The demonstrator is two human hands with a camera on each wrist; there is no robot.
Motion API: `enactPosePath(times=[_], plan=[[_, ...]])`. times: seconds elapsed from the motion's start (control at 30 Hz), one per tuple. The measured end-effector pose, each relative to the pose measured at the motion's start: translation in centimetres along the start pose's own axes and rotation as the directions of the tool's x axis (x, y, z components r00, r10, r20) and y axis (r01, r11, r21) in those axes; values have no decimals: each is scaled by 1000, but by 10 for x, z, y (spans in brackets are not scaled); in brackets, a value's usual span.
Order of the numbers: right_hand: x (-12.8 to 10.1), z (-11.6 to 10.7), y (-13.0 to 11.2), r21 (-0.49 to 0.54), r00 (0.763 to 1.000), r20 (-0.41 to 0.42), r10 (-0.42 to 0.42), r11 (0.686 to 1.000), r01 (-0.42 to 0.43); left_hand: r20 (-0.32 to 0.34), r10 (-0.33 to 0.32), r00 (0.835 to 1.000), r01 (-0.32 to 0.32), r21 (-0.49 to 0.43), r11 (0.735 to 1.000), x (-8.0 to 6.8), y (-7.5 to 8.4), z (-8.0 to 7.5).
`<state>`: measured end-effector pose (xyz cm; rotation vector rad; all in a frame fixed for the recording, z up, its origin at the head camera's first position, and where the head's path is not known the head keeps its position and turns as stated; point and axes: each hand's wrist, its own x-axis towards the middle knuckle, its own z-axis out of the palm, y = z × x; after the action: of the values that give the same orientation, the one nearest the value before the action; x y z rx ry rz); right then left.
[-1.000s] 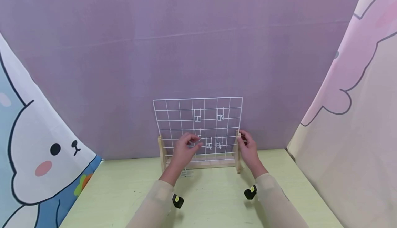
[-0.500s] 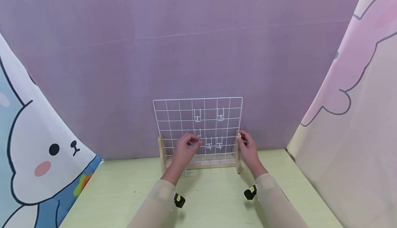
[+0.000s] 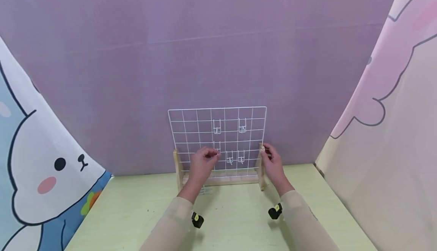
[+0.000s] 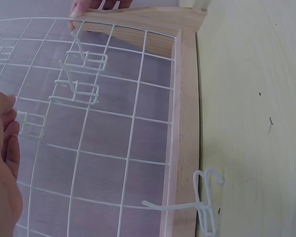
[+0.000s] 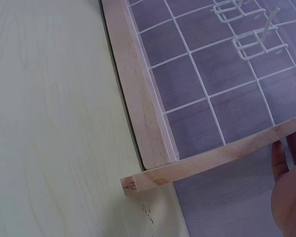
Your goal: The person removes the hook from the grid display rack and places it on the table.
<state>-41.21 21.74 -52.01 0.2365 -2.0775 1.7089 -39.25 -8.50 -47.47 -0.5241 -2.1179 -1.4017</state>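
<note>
A white wire grid panel (image 3: 191,127) stands upright in a wooden stand (image 3: 177,171), with several white wire hooks hung on it. My left hand (image 3: 201,167) is in front of the grid, thumb and fingertips pinching a hook (image 4: 33,124) at mid-height; the fingers hide part of that hook. My right hand (image 3: 274,164) grips the stand's right upright (image 5: 212,159) beside the grid's edge, thumb in front and fingers behind. Two hooks (image 3: 230,157) hang just right of my left fingertips. Higher up are an upper left hook (image 3: 217,127) and an upper right hook (image 3: 242,126).
A loose white hook (image 4: 203,203) lies by the stand's base, partly behind my left wrist in the head view. The pale yellow table (image 3: 232,220) spreads in front. A purple backdrop (image 3: 218,53) rises behind, with cartoon-printed cloths at both sides.
My left thumb has moved up toward the fingertips, narrowing the gap between them at the hook. My right hand keeps its place on the upright.
</note>
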Motion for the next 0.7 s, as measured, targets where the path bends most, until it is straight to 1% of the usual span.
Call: enactPosePath(times=[0.07,0.23,0.3,0.4,0.57,0.7], plan=[[0,0,1,-10,1000,-3,-4,1000,4,-12,-7,1000,7,-16,1000,0,2,-1],[1,0,3,-22,1000,-8,-15,1000,15,-44,-56,997,53,-63,997,1,8,-3],[1,0,3,-24,1000,-6,-18,1000,18,-55,-65,996,61,-76,995,2,10,-4],[2,0,4,-27,1000,-4,-19,999,19,-71,-62,996,56,-77,995,4,12,-6],[1,0,4,-19,1000,-6,-14,1000,14,-95,-48,994,43,-55,998,6,15,-7],[1,0,3,-19,1000,-8,-17,1000,17,-99,-44,994,38,-59,998,6,18,-8]])
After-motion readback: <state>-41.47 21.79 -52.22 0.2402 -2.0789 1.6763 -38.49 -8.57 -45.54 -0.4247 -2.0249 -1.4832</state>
